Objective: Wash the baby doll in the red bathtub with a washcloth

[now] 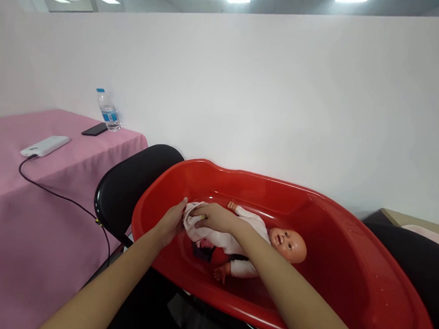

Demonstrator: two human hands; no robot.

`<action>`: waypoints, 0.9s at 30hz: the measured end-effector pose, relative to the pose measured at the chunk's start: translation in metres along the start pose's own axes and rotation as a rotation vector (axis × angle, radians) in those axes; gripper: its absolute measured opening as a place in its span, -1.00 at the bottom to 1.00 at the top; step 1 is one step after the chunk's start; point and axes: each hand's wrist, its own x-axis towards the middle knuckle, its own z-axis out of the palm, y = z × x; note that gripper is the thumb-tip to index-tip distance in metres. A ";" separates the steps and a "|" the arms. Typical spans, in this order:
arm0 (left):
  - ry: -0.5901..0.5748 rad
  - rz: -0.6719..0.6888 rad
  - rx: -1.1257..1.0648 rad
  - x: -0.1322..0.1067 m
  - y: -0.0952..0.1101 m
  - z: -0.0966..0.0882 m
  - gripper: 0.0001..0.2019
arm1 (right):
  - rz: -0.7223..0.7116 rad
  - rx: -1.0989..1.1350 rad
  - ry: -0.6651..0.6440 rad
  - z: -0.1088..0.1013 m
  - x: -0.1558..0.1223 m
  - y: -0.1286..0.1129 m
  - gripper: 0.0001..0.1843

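A baby doll (288, 244) lies on its back in a red baby bathtub (347, 250), head to the right, arms out to the sides. It wears a pale white-pink outfit (221, 239). At the leg end, my left hand (171, 224) grips the edge of the bunched fabric, thumb up and the other fingers mostly hidden. My right hand (215, 217) reaches across the doll from above, its fingers curled on the same bunched fabric. Beneath the doll's lower body shows a dark and red patterned item (203, 250), partly hidden, whose kind I cannot tell.
The tub rests against black chairs (135, 182) at its left and right ends. On the left, a pink-covered table (75, 181) bears a white power bank (46, 146) with a black cable, a phone (95, 129) and a water bottle (109, 110). A white wall (263, 88) stands behind.
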 end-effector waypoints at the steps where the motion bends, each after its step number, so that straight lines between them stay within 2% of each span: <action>1: 0.014 0.000 0.000 0.000 0.001 0.001 -0.47 | 0.007 0.009 -0.013 -0.002 0.000 -0.001 -0.71; 4: 0.058 0.012 0.012 0.002 0.001 0.002 -0.46 | 0.011 0.005 -0.037 -0.005 0.001 -0.003 -0.77; 10: 0.051 0.038 0.035 0.005 0.001 0.003 -0.49 | -0.031 0.013 0.081 -0.003 -0.007 -0.004 -0.72; 15: 0.097 0.031 0.043 0.004 0.000 0.000 -0.51 | 0.127 0.041 0.164 -0.002 -0.010 -0.002 -0.70; 17: 0.082 0.032 0.038 0.003 0.000 0.000 -0.51 | 0.138 -0.001 0.132 -0.001 -0.008 0.000 -0.71; 20: 0.067 0.019 0.038 0.000 0.002 0.002 -0.49 | 0.043 -0.115 0.053 0.001 -0.003 0.004 -0.66; 23: 0.068 0.023 0.039 -0.004 0.005 0.006 -0.50 | -0.005 -0.180 0.057 0.002 -0.001 0.003 -0.68; 27: 0.093 0.058 0.032 -0.005 0.006 0.007 -0.54 | 0.016 -0.225 0.048 -0.002 -0.006 -0.007 -0.68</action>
